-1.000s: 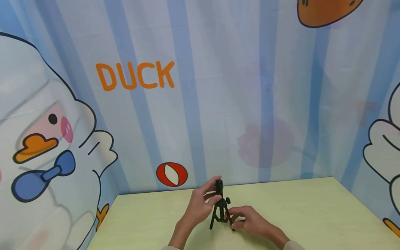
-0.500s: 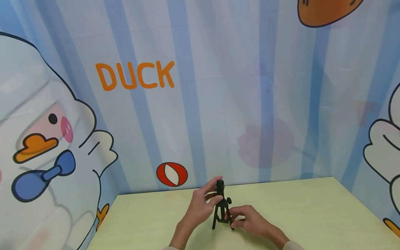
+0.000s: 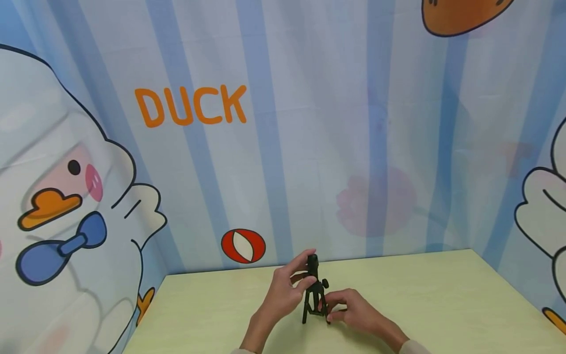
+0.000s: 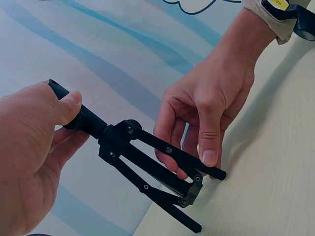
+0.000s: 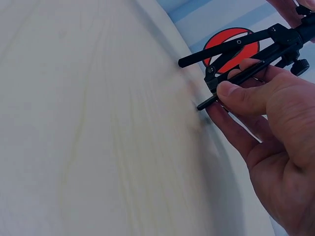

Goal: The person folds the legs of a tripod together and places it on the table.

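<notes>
A small black tripod (image 3: 316,298) stands upright near the middle of the table, its legs only slightly spread. My left hand (image 3: 282,293) grips its upper tube, the thumb on the near side and the fingers behind. In the left wrist view that hand (image 4: 29,157) wraps the tube above the leg joints, and hinged braces (image 4: 195,189) link the legs to the central column. My right hand (image 3: 357,310) pinches one leg low down. The right wrist view shows the right thumb (image 5: 241,97) pressed along that leg, near its foot. A small knob (image 5: 299,67) sticks out of the tripod's side.
The pale yellow wooden table (image 3: 424,290) ends at a striped blue curtain (image 3: 318,147) behind. Printed on the curtain are ducks, the word DUCK and a red ball (image 3: 243,246). A dark wrist device (image 4: 290,12) sits at the right sleeve.
The tripod's legs have drawn closer together, the left one shifting right toward the column. The tripod's top and my left hand have moved slightly right. My right hand keeps its hold on the leg.
</notes>
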Demonstrator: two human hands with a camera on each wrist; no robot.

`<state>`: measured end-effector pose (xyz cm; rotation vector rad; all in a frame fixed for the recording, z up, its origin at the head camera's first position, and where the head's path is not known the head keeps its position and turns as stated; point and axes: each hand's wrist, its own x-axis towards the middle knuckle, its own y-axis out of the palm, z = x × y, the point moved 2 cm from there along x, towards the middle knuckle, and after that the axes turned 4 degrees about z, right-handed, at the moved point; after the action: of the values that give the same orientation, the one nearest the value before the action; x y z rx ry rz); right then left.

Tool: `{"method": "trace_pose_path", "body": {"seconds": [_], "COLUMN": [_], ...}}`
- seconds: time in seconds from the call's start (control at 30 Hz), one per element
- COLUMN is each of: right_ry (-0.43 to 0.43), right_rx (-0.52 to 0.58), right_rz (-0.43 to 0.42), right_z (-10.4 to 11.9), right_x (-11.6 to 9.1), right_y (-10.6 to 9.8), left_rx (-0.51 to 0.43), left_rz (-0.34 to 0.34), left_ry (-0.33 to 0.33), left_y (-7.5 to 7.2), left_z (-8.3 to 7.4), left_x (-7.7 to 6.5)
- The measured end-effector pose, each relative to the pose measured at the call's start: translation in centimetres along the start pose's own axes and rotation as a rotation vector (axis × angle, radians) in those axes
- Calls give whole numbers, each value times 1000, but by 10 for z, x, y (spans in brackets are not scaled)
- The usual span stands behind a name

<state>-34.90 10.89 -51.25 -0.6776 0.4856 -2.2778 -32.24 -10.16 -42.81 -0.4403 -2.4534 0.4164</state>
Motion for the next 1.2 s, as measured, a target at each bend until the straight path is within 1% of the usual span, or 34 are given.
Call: {"method": "trace_pose_path", "body": {"seconds": [0.13, 0.27, 0.4, 0.63, 0.77, 1.0, 1.2], "right_ry": [22, 2, -13, -76, -99, -108, -92], "right_rx": [70, 79, 63, -23, -42, -58, -29], "right_rz": [25, 31, 26, 8, -5, -18, -5], "right_z": [1, 4, 6, 6, 5, 4, 5], "right_x": [0, 1, 3, 4, 4, 4, 5], "right_y": [-1, -2, -3, -3, -2, -1, 0], "left_rx": [-8, -10, -11, -13, -17, -17, -21], "left_rz": [0, -3, 0, 7, 10, 15, 16], "left_ry": [0, 0, 1, 4, 4, -3, -9], "left_y": [0, -1, -1, -1, -1, -2, -2], "left_z": [0, 0, 0, -1, -1, -1, -2], "left_x": [0, -1, -1, -1, -2, -1, -2]}}
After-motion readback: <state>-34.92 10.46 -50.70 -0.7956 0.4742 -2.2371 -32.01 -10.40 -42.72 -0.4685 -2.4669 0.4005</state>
